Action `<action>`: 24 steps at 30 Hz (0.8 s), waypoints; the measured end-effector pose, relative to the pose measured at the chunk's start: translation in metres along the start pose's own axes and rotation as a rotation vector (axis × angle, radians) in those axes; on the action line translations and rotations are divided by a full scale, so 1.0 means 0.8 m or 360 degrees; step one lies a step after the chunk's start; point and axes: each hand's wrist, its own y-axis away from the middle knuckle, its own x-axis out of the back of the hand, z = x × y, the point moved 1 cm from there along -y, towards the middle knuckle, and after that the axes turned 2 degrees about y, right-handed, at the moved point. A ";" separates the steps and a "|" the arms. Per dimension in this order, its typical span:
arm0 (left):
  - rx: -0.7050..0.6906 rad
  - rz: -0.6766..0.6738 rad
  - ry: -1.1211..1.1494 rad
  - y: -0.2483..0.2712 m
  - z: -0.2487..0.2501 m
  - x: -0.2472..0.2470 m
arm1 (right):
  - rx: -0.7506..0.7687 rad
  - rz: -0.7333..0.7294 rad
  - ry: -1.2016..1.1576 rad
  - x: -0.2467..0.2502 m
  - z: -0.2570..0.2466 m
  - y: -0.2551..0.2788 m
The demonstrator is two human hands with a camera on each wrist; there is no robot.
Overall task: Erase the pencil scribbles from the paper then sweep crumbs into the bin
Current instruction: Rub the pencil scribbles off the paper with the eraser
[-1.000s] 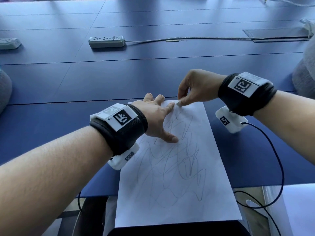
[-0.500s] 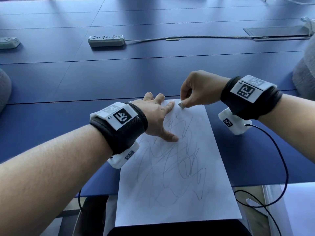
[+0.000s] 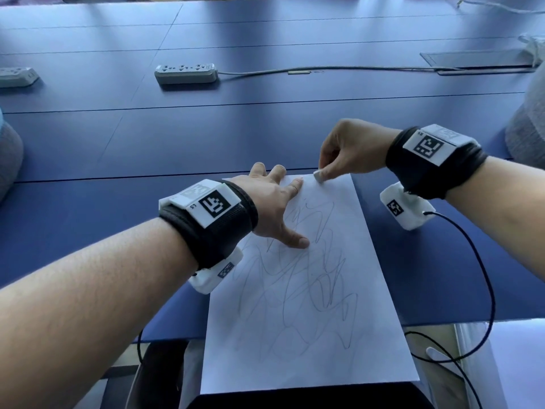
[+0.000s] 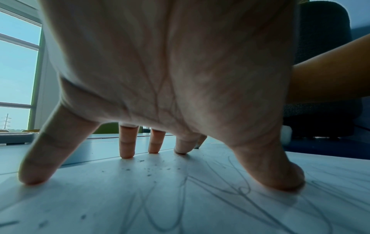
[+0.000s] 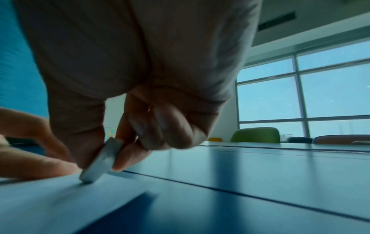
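A white sheet of paper covered with grey pencil scribbles lies on the blue table, its near end hanging over the table's front edge. My left hand lies flat with spread fingers on the sheet's upper left part, holding it down. My right hand pinches a small white eraser between thumb and forefinger, its tip on the paper near the far edge. The eraser touches the paper in the right wrist view. Dark eraser crumbs lie on the paper under my left hand.
A grey power strip with its cable lies farther back on the table, another strip at the far left. A black cable hangs from my right wrist. Grey chair backs stand at both sides.
My right hand has moved the eraser to the right along the paper's far edge. The scribbles near the top of the sheet look fainter. The left hand has stayed in place.
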 end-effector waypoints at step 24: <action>-0.0001 0.0006 0.0001 0.000 0.000 -0.001 | -0.0038 -0.0009 -0.0007 0.001 -0.003 -0.005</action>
